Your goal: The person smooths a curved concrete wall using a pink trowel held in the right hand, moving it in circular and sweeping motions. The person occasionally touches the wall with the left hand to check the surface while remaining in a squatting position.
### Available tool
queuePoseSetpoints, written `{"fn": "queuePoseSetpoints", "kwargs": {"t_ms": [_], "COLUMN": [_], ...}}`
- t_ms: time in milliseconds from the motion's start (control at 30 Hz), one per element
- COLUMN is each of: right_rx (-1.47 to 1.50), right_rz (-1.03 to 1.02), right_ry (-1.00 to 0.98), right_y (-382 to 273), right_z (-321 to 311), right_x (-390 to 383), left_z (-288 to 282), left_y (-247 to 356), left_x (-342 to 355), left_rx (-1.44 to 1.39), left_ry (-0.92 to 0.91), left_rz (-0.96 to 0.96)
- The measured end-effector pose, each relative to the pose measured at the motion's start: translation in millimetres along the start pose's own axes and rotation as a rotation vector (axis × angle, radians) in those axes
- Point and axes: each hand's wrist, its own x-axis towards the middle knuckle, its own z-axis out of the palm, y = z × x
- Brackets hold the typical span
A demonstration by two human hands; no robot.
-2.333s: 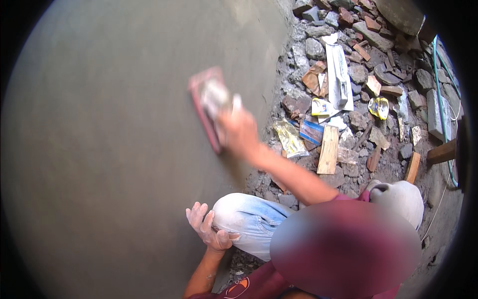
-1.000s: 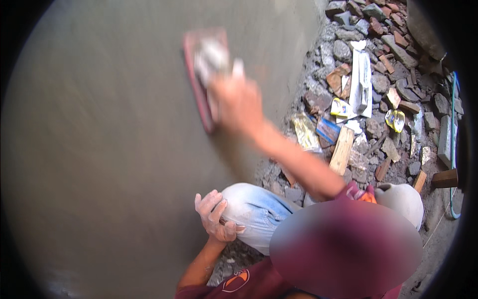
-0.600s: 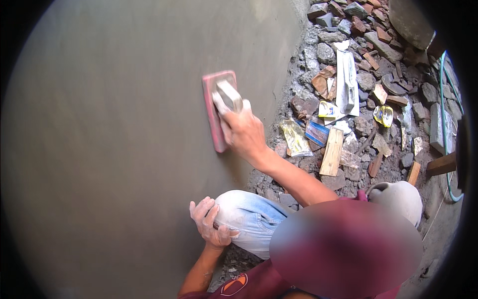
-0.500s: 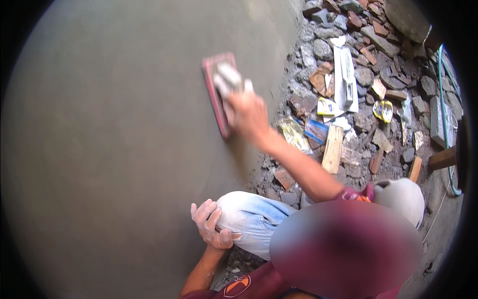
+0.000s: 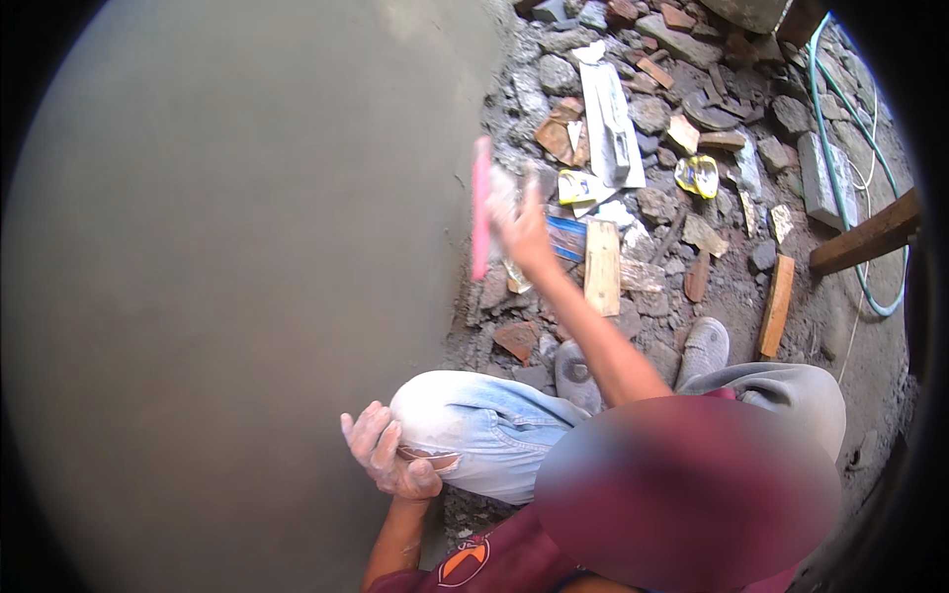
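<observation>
My right hand [image 5: 524, 229], partly smeared by motion, is closed round the handle of a pink-red plastering float [image 5: 481, 210]. The float is seen almost edge-on, upright, at the right border of the smooth grey plastered surface [image 5: 247, 247]. Whether it touches the plaster there I cannot tell. Beside my bent knee in torn, faded jeans [image 5: 484, 425], my left hand [image 5: 395, 455] is open with its fingers apart and curved, holding nothing. Pale grey residue coats its fingers.
Broken brick and stone [image 5: 652, 114] cover the ground on the right. A flat trowel [image 5: 601, 99], yellow wrappers [image 5: 698, 176] and a short board [image 5: 602, 269] lie among them. Farther right are a grey block [image 5: 826, 180], a green hose [image 5: 819, 84] and a wooden post [image 5: 865, 235].
My right hand has carried the float rightward from the middle of the plaster to its border, turning it edge-on. My left hand stays beside the knee. The whole view has shifted somewhat.
</observation>
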Motion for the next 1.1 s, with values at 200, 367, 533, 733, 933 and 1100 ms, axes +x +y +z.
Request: {"fn": "queuePoseSetpoints", "kwargs": {"t_ms": [200, 367, 533, 733, 933, 1100], "right_rx": [0.923, 0.959, 0.887, 0.860, 1.095, 1.048], "right_rz": [0.695, 0.802, 0.779, 0.747, 0.782, 0.591], "right_ry": [-0.039, 0.006, 0.000, -0.015, -0.088, -0.315], "right_y": [69.1, 90.2, 86.7, 81.4, 83.2, 23.5], "right_z": [-73.3, -35.0, -20.3, -19.4, -33.0, -28.2], "right_x": [53.9, 47.8, 52.8, 51.6, 53.2, 45.4], "left_z": [4.8, 2.6, -2.0, -2.5, -0.1, -4.4], "left_y": [10.3, 16.3, 18.0, 19.1, 21.5, 20.4], "left_x": [7.0, 10.8, 7.9, 6.7, 11.2, 9.5], "left_rx": [0.008, 0.038, 0.073, 0.054, 0.085, 0.064], "left_ry": [-0.007, -0.023, -0.033, -0.030, -0.021, -0.019], "left_rz": [-0.065, -0.117, -0.140, -0.104, -0.124, -0.097]}}
